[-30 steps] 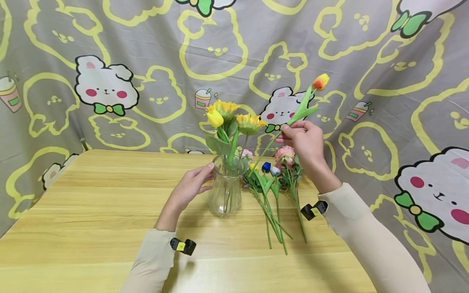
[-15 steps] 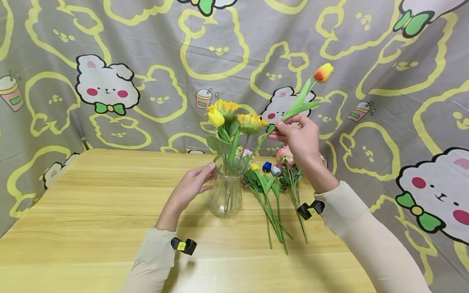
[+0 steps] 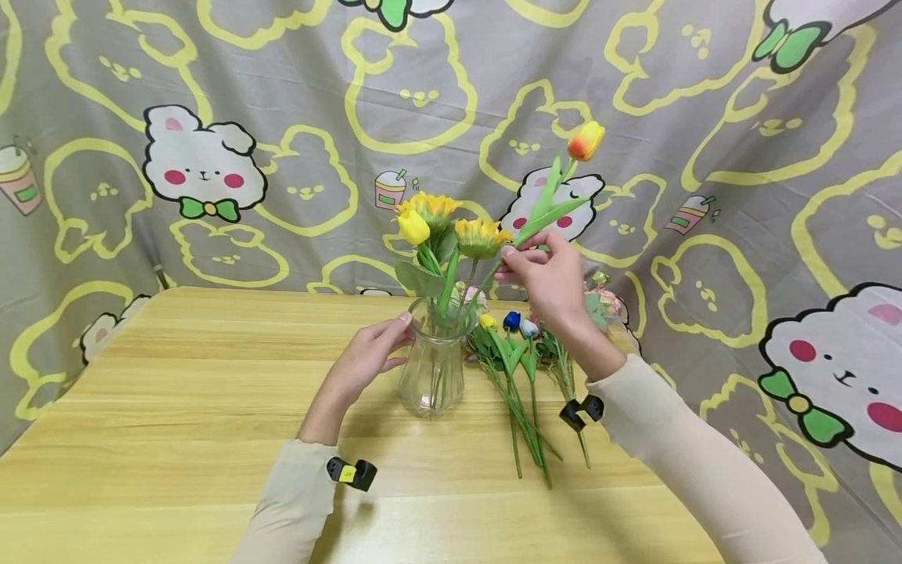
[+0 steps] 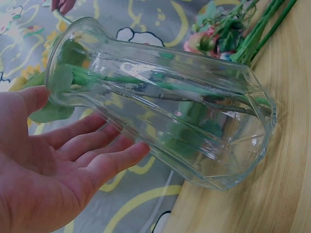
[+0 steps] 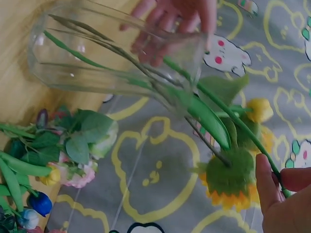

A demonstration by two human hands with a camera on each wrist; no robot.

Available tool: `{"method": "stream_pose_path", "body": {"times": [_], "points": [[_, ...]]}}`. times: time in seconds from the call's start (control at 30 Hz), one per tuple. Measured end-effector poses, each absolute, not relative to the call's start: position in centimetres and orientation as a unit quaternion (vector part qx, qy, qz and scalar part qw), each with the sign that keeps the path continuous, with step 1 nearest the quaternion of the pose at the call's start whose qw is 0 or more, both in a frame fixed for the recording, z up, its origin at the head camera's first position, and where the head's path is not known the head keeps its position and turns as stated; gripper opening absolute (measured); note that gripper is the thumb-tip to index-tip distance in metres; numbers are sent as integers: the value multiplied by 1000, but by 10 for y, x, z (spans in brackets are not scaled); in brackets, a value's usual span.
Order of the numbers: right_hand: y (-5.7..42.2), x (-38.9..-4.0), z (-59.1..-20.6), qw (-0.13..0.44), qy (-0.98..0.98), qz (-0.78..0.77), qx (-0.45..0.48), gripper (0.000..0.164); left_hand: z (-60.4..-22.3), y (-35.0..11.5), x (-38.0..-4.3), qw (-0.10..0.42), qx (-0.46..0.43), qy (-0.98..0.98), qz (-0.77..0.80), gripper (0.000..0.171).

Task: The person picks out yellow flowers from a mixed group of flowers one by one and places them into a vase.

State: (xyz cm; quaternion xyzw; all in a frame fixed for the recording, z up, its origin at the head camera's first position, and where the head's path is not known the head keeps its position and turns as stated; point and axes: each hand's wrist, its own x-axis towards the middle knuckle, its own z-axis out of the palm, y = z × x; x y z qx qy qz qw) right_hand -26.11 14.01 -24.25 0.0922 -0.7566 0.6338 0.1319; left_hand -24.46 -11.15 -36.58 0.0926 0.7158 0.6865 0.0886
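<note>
– Orange tulip (image 3: 586,141)?
– Above the vase (image 3: 431,374), pinched by the right hand (image 3: 553,274)'s fingers; the left hand (image 3: 362,356)'s straight fingers touched its rim
– Progress?
– Partway, I judged: sunflowers (image 3: 482,237) stood inside, a blue tulip (image 3: 512,321) lay on the counter (image 3: 211,376)
– Views?
– The head view had its bloom; the right wrist view missed that, but showed its stem at the mouth

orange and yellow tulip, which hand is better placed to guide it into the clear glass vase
Probably the right hand: it pinches the tulip by its green stem, which slants to the rim of the vase. The left hand, thumb at the rim, could steady.
</note>
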Motion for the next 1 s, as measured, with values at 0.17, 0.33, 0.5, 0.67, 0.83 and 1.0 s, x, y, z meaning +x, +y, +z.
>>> {"method": "stream_pose_path", "body": {"times": [0.17, 0.33, 0.5, 0.67, 0.83, 1.0], "points": [[124, -255, -254, 132, -786, 593, 118, 18, -367, -113, -244, 88, 92, 718, 684, 73], [111, -252, -263, 132, -822, 538, 132, 18, -368, -114, -244, 88, 96, 720, 682, 73], [101, -250, -270, 131, -856, 478, 146, 16, -367, -114, -244, 86, 98, 720, 682, 73], [94, -249, -275, 118, -876, 443, 148, 16, -367, -113, -244, 85, 99, 721, 681, 73], [89, -250, -281, 103, -894, 414, 139, 17, -367, -113, -244, 85, 100, 724, 677, 74], [86, -251, -283, 82, -908, 391, 127, 20, -368, -114, -244, 85, 101, 726, 675, 74]]}}
